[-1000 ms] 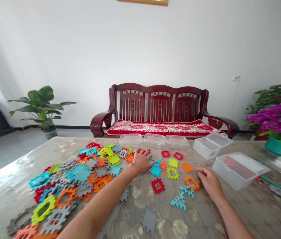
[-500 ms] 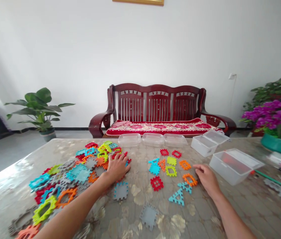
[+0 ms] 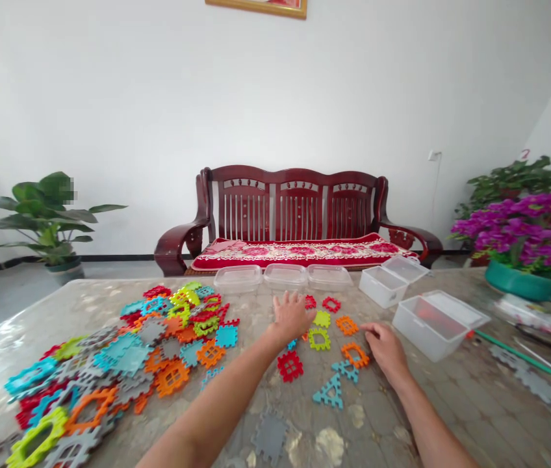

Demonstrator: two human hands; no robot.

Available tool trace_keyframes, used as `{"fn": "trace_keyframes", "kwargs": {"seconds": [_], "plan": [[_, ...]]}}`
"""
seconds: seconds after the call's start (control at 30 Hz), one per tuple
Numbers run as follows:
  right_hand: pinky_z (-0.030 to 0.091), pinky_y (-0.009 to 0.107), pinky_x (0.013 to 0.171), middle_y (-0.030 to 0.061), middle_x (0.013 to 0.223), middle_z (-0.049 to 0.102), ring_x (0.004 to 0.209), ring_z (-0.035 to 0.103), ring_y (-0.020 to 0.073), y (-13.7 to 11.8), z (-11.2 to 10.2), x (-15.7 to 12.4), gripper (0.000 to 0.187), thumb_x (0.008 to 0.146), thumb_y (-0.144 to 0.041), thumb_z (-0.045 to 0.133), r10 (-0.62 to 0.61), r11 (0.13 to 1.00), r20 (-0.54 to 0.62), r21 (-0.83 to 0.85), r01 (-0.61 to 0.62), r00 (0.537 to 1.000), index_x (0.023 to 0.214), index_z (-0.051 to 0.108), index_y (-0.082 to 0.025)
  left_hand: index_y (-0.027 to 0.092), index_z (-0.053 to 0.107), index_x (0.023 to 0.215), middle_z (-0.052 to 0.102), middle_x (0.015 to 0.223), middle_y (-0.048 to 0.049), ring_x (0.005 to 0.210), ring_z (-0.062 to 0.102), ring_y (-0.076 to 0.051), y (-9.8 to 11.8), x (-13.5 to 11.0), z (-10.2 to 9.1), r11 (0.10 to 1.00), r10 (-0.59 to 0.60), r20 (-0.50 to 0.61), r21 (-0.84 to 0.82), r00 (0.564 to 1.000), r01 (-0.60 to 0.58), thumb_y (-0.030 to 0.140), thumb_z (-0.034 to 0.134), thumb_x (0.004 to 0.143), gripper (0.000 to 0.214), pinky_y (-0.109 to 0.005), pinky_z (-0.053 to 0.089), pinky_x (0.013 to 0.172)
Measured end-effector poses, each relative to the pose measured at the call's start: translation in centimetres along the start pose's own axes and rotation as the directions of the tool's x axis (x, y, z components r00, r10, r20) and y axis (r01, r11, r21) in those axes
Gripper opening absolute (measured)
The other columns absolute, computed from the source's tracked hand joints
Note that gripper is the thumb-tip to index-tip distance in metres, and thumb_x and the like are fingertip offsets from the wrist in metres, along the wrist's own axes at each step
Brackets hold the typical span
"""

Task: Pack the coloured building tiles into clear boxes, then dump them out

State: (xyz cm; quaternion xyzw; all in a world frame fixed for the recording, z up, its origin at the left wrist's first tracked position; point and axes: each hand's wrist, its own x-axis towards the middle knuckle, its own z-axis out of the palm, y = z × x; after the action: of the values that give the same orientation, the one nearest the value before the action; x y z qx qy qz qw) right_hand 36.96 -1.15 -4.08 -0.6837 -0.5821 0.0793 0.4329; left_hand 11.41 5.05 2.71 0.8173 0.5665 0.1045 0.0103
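Note:
My left hand (image 3: 294, 317) lies palm down with its fingers spread, over the far left part of a small group of notched plastic tiles. It partly hides a blue tile (image 3: 292, 344) and an orange one. Near it are a red window tile (image 3: 290, 366), a lime frame tile (image 3: 319, 338) and a plain lime tile (image 3: 322, 318). My right hand (image 3: 385, 350) rests on the table, index finger outstretched and the others loosely bent, holding nothing visible. Just left of it sit two orange frame tiles, one nearer (image 3: 355, 355) and one farther (image 3: 346, 325), and a teal triangle tile (image 3: 330, 392).
A large heap of mixed tiles (image 3: 124, 354) covers the table's left side. Clear lids or shallow trays (image 3: 285, 277) line the far edge. Two clear boxes with raised lids, a small one (image 3: 383, 286) and a larger one (image 3: 429, 328), stand right. A grey tile (image 3: 270, 437) lies in front.
My left hand has moved right, from the heap's edge to the small tile group. My right hand stays beside the orange tiles. The whole view has swung a little to the right.

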Motion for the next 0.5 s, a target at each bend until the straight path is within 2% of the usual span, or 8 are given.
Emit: {"fn": "trace_keyframes", "kwargs": {"seconds": [0.1,0.2,0.33,0.5], "plan": [[0.048,0.037,0.087,0.0044,0.093,0.071,0.092,0.064,0.0235,-0.3,0.0,0.0,0.029,0.074,-0.03,0.046,-0.003,1.0,-0.013,0.02,0.003,1.0,0.083,0.073,-0.024,0.028,0.039,0.147,0.035,0.156,-0.0142,0.143,0.026,-0.04,2.9,1.7,1.7,0.999,-0.005,0.032,-0.046,0.999,0.006,0.066,0.031,0.09,0.069,-0.069,0.025,0.107],[0.049,0.037,0.086,0.0044,0.092,0.071,0.092,0.064,0.0237,-0.7,-0.1,-0.1,0.028,0.074,-0.029,0.046,-0.004,1.0,-0.017,0.028,0.004,1.0,0.081,0.073,-0.025,0.029,0.038,0.148,0.034,0.156,-0.0157,0.144,0.024,-0.042,4.0,2.1,3.3,0.998,0.004,0.079,-0.066,0.997,0.001,0.07,0.033,0.086,0.074,-0.073,0.021,0.106],[0.049,0.036,0.086,0.005,0.093,0.071,0.093,0.064,0.0236,-1.0,-0.2,-0.2,0.028,0.075,-0.028,0.045,-0.012,0.999,-0.019,0.032,0.012,1.0,0.081,0.073,-0.025,0.031,0.037,0.148,0.031,0.158,-0.0141,0.146,0.02,-0.04,3.3,1.1,4.5,0.998,0.022,0.069,-0.06,0.997,-0.018,0.066,0.035,0.087,0.07,-0.074,0.018,0.107],[0.048,0.037,0.087,0.006,0.095,0.07,0.094,0.064,0.0239,-0.8,-0.2,-0.2,0.029,0.075,-0.028,0.044,-0.012,1.0,-0.001,0.015,0.012,1.0,0.082,0.073,-0.023,0.031,0.041,0.146,0.035,0.156,-0.0121,0.145,0.024,-0.037,0.3,-1.6,4.0,0.998,0.057,0.035,-0.032,0.998,-0.056,0.059,0.039,0.09,0.062,-0.072,0.018,0.109]]}}
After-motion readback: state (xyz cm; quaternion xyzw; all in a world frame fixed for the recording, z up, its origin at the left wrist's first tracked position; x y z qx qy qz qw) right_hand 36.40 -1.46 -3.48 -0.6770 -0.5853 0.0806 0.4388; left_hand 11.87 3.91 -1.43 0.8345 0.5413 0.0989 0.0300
